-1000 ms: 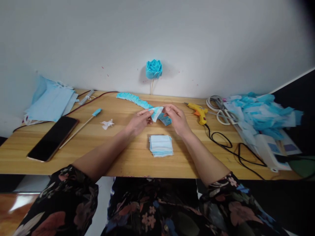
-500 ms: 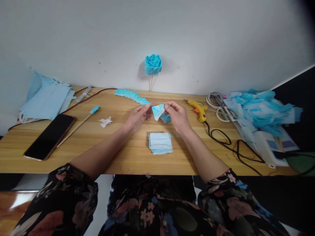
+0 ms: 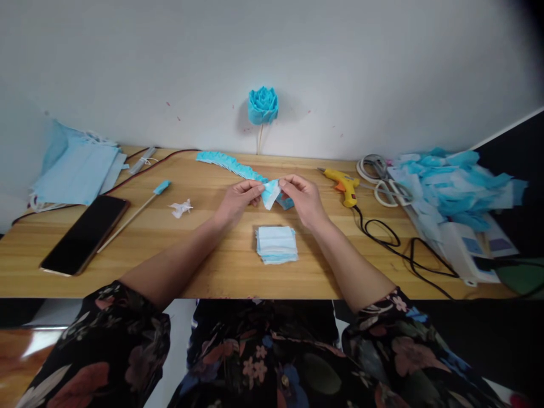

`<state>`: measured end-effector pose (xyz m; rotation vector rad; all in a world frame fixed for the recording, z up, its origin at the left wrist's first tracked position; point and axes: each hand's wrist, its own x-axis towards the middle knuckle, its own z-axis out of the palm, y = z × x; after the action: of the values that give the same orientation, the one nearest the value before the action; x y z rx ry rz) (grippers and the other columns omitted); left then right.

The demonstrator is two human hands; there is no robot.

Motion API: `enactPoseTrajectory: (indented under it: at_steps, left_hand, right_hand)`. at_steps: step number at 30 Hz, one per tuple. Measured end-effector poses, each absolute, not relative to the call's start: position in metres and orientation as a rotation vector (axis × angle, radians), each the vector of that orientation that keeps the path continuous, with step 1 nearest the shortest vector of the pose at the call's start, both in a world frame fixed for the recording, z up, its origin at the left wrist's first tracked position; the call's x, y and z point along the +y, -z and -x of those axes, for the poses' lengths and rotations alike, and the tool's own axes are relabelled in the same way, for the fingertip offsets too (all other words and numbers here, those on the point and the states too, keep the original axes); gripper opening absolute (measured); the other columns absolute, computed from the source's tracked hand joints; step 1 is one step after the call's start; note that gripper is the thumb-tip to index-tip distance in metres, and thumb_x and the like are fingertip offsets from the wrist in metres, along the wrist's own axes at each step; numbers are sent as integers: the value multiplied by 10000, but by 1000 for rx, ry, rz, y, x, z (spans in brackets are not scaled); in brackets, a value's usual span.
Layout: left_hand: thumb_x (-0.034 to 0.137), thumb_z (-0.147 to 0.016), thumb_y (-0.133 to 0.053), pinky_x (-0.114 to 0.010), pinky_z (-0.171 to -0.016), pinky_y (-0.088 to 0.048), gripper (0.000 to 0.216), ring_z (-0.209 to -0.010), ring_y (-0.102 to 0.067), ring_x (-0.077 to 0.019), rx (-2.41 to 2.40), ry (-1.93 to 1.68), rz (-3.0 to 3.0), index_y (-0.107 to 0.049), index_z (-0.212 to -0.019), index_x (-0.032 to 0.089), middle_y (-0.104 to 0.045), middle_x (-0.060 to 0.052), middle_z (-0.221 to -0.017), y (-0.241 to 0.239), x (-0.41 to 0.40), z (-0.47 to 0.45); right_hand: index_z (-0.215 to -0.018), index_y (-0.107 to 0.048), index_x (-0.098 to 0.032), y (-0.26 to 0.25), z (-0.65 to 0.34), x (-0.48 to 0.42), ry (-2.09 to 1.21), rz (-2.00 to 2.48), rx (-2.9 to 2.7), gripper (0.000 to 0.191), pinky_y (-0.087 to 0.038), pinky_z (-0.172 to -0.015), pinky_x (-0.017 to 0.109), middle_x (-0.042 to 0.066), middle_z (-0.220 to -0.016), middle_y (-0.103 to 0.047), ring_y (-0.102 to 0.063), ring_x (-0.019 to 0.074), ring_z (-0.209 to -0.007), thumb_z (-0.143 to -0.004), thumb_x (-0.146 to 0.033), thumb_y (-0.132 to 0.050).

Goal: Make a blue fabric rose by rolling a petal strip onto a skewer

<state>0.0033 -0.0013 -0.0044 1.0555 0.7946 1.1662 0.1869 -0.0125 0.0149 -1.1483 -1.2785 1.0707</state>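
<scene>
Above a wooden tabletop (image 3: 170, 243), the left hand (image 3: 236, 199) and right hand (image 3: 302, 198) each pinch one side of a small folded blue-and-white fabric piece (image 3: 271, 194), fingers closed on its edges. It looks light, thin and floppy, best held at corners or a fold. A stack of similar squares (image 3: 276, 245) lies just below.

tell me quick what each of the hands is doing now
left hand: closed, pinching one corner of the blue cloth piece
right hand: closed, pinching the same piece's other side
</scene>
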Motion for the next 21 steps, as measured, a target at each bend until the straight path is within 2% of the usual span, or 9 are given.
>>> enactPoseTrajectory:
  at_steps: [5,8,11,16,21]
  left_hand:
    - [387,-763,-914,-235,-606,-426,270,-595,-546,-99,791,-1173,-1015,-754,-741,171,-645,9,-638,5,-1,-2]
    - [350,-787,-906,-235,-619,-435,251,-602,-558,-100,780,-1174,-949,-742,-748,165,-647,8,-641,4,0,-1]
    - [316,-813,-891,-239,-629,-436,235,-602,-562,-100,765,-1190,-869,-727,-761,156,-641,7,-642,3,2,-1]
    - [295,-807,-893,-236,-634,-435,244,-610,-567,-94,733,-1213,-781,-700,-766,151,-639,15,-655,4,5,0]
    - [300,-822,-882,-215,-617,-436,258,-594,-572,-92,710,-1215,-762,-677,-766,153,-634,18,-631,3,7,1]
  right_hand:
    - [-1130,-799,-258,-15,-187,-14,-1111,1129,-1253,415,-543,-710,284,1,-897,-732,-646,157,-813,-820,-530,-755]
    - [-1175,-777,-270,-15,-189,-13,-1130,1079,-1203,449,-550,-709,282,11,-933,-723,-660,167,-879,-852,-577,-717]
    - [-1125,-763,-273,-12,-192,-10,-1150,1030,-1163,438,-546,-701,271,16,-948,-724,-662,168,-909,-834,-599,-750]
    - [-823,-674,-233,-4,-193,-3,-1073,1107,-1128,434,-511,-641,260,-4,-772,-652,-598,139,-719,-766,-644,-801]
    - [-760,-652,-221,-4,-195,-1,-1062,1145,-1108,379,-469,-592,247,-26,-665,-597,-534,116,-610,-764,-586,-753]
